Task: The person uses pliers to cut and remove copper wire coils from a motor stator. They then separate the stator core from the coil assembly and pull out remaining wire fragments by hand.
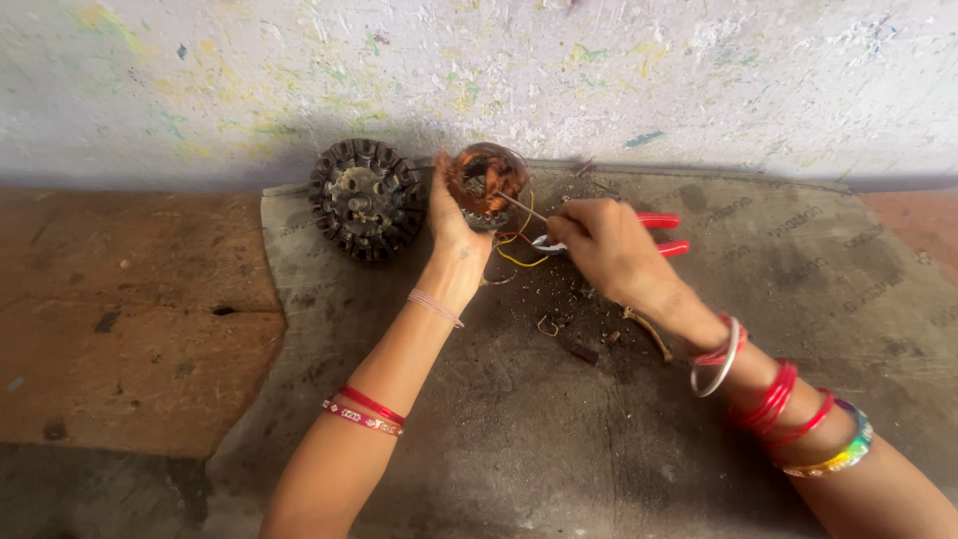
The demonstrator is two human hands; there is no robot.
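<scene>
- Left hand (451,222): fingers curled around the side of a copper-wound motor stator (483,180), holding it tilted up on edge against the base of the wall.
- Copper-wound motor stator: stands at the far edge of the grey mat (559,439), just beside the painted wall (479,70); reddish copper windings show around its rim, and thin yellow wires (519,245) trail down from it onto the mat.
- Right hand (604,245): fingers closed around a pair of red-handled pliers (659,232); the red grips project to the right of the fist, and the metal nose reaches left into the stator.
- Bare stator core (366,199): a dark, slotted round piece standing just left of the held stator, apart from both hands.
- Scraps (584,334): small bits of wire and debris lie on the mat below the right hand.
- Wrists: thread bands and red bangles on the left forearm; a metal bangle, red bangles and a multicoloured one on the right.
- Floor (120,329): reddish-brown surface to the left of the mat.
</scene>
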